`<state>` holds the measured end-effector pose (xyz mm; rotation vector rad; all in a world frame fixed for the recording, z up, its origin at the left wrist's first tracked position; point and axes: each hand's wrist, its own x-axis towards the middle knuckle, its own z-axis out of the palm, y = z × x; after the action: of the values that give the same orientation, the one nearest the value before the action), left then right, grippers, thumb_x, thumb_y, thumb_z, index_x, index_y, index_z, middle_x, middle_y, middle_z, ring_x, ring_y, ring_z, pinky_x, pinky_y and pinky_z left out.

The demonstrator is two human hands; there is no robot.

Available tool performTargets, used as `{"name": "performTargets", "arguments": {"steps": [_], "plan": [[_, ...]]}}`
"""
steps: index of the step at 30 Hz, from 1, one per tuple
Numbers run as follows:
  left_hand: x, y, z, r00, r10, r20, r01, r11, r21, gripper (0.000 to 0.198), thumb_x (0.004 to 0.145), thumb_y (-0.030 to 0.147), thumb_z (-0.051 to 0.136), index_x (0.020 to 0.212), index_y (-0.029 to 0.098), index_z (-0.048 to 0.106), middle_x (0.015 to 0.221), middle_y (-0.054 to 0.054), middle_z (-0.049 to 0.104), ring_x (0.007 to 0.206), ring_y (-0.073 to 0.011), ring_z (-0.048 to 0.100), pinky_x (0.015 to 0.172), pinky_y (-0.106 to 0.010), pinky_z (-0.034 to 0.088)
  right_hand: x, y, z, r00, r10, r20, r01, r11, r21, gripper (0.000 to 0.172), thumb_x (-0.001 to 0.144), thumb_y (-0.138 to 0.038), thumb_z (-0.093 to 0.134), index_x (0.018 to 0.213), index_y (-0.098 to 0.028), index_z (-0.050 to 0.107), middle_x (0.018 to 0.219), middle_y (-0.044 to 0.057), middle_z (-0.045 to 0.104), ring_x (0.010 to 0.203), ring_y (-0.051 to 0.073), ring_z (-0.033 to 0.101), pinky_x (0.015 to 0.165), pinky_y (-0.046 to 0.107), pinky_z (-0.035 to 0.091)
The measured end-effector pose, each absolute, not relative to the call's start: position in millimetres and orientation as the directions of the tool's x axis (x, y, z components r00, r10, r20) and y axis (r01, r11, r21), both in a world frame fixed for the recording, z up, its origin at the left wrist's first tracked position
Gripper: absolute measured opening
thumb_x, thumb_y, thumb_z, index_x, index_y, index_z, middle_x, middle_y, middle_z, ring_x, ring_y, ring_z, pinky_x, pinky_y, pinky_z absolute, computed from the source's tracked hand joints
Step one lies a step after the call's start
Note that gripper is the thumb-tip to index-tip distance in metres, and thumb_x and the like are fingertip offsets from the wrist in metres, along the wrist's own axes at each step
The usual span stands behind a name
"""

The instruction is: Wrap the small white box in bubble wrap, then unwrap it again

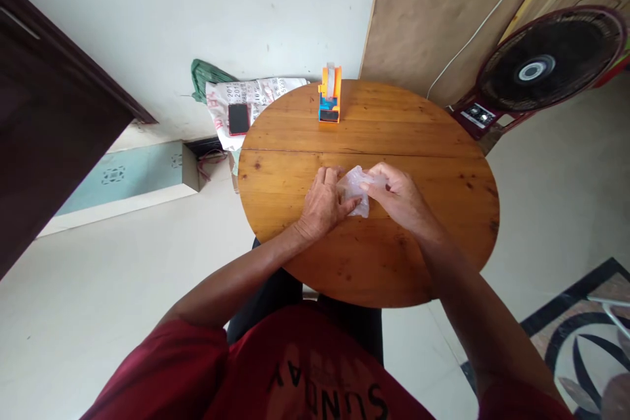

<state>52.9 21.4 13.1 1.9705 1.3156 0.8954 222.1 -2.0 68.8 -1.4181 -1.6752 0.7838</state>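
Crumpled, translucent plastic wrapping (357, 191) is between my hands, over the middle of the round wooden table (344, 256). My left hand (323, 203) is closed on its left side, the thumb laid across the lower part and the fingers partly hidden. With thumb and fingers, my right hand (396, 193) pinches the upper right part of the wrapping. Whether anything is inside the plastic I cannot tell. Beyond my hands, near the far edge, an orange and blue tape dispenser (329, 95) stands upright with a roll of tape in it.
Left of the table, a dark phone-like object (239, 119) lies on a printed white sack (275, 88), with a green bag (209, 79) behind. A large fan (536, 69) stands to the right. A white wall is behind the table.
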Motion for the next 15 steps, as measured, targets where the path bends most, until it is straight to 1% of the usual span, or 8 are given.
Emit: {"name": "performTargets", "arguments": {"steps": [2,3,4,6,9,12,15], "plan": [[52,23,11,0.303,0.925,0.227,0.526,-0.361,0.77,0.075,0.075,0.029,0.08,0.139,0.021,0.041,0.135,-0.013,0.05,0.116,-0.0266,0.058,0.099,-0.046,0.052,217,-12,65,-0.055,0.978,0.2,0.469,0.202,-0.86,0.01,0.085,-0.032,0.065,0.085,-0.022,0.062,0.098,0.003,0.073,0.082,0.018,0.065,0.071,0.03,0.049],[51,24,11,0.32,0.915,0.244,0.532,-0.387,0.753,0.076,0.077,0.029,0.079,0.142,0.021,0.04,0.137,-0.013,0.049,0.119,-0.0276,0.056,0.1,-0.046,0.051,214,-17,62,-0.052,0.977,0.205,0.469,0.205,-0.859,0.01,0.087,-0.032,0.064,0.089,-0.022,0.064,0.103,0.004,0.074,0.085,0.019,0.067,0.074,0.031,0.05],[50,25,11,0.338,0.904,0.263,0.543,-0.415,0.73,0.073,0.078,0.029,0.077,0.142,0.021,0.042,0.139,-0.013,0.049,0.121,-0.0285,0.055,0.102,-0.047,0.049,212,-23,59,-0.046,0.976,0.214,0.479,0.21,-0.852,0.01,0.089,-0.032,0.062,0.091,-0.023,0.064,0.107,0.004,0.074,0.088,0.019,0.068,0.076,0.032,0.052],[49,26,12,0.373,0.88,0.293,0.568,-0.466,0.678,0.06,0.08,0.026,0.074,0.135,0.021,0.05,0.138,-0.012,0.051,0.123,-0.0293,0.053,0.104,-0.047,0.047,207,-33,53,-0.037,0.967,0.253,0.528,0.234,-0.817,0.01,0.093,-0.033,0.06,0.092,-0.024,0.065,0.113,0.005,0.074,0.096,0.02,0.069,0.084,0.035,0.053],[48,26,13,0.409,0.855,0.319,0.579,-0.513,0.633,0.039,0.081,0.021,0.071,0.118,0.022,0.06,0.129,-0.01,0.058,0.117,-0.0272,0.055,0.1,-0.044,0.048,201,-45,40,-0.019,0.931,0.366,0.609,0.3,-0.734,0.013,0.097,-0.033,0.055,0.09,-0.025,0.063,0.122,0.007,0.072,0.11,0.023,0.068,0.095,0.039,0.051],[48,25,12,0.445,0.832,0.331,0.557,-0.547,0.625,0.025,0.083,0.023,0.069,0.106,0.021,0.062,0.112,-0.008,0.064,0.103,-0.0237,0.06,0.091,-0.039,0.05,200,-49,29,-0.042,0.89,0.454,0.659,0.366,-0.657,0.012,0.099,-0.03,0.052,0.091,-0.026,0.061,0.126,0.009,0.071,0.115,0.023,0.067,0.097,0.04,0.052],[49,26,10,0.467,0.821,0.328,0.535,-0.558,0.635,0.019,0.084,0.023,0.067,0.102,0.019,0.062,0.102,-0.007,0.065,0.093,-0.0214,0.062,0.086,-0.036,0.051,201,-48,24,-0.077,0.87,0.486,0.696,0.396,-0.599,0.01,0.099,-0.029,0.052,0.093,-0.027,0.06,0.127,0.009,0.071,0.115,0.022,0.068,0.096,0.038,0.054]]}}
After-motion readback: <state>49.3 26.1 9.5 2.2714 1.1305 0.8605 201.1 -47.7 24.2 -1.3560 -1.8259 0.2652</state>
